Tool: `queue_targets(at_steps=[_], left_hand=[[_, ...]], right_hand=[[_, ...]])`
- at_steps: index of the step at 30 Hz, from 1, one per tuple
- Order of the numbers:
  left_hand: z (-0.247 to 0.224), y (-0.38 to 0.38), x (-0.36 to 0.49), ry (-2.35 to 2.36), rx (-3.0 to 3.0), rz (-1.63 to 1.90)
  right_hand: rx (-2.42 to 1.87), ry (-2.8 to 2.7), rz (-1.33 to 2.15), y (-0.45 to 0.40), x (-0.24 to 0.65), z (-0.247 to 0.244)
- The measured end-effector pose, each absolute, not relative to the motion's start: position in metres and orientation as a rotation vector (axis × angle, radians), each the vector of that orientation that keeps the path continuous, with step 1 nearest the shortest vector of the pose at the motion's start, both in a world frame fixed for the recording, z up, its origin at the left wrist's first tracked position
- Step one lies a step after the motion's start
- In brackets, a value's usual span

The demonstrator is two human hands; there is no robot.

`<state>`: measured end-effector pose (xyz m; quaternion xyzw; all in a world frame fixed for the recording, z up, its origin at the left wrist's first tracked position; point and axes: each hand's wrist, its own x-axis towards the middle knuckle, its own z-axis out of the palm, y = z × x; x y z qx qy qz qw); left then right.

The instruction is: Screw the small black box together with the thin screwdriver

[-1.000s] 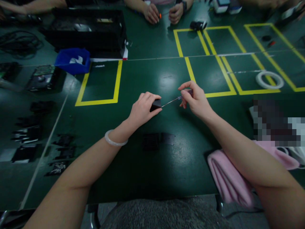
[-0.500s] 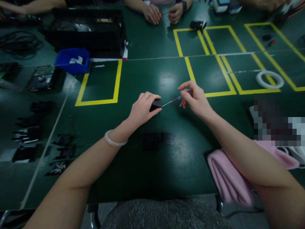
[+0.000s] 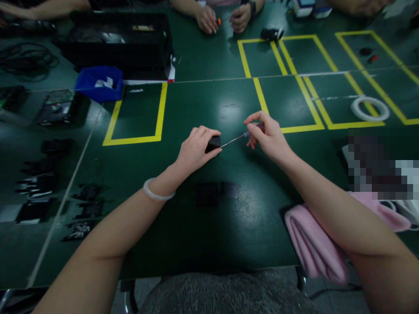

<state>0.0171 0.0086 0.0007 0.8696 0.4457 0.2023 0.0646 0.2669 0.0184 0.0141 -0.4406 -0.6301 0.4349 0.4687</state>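
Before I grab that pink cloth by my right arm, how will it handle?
The pink cloth looks soft and floppy, judging by its rounded folds, so it may sag when lifted. Its near end reaches past the table edge, so nudging might drop it.

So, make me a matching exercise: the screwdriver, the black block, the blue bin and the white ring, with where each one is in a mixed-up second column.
Things:
1. screwdriver
2. black block
3. blue bin
4. white ring

Places:
A. gripped in the left hand
B. lying over a yellow line
C. held in the right hand
D. around some white scraps

Right pairs: 1-C, 2-A, 3-D, 4-B
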Motion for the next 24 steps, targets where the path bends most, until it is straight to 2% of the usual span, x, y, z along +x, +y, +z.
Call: queue_targets(at_steps=[18, 24], left_hand=[[0.0013, 0.0088, 0.0175, 1.353, 2.617, 0.599], [0.0011, 0.0087, 0.018, 1.358, 2.621, 0.601]], right_hand=[[-1.193, -1.604, 0.998, 0.0177, 0.2683, 0.0174], [-1.104, -1.565, 1.051, 0.0172, 0.2672, 0.0168]])
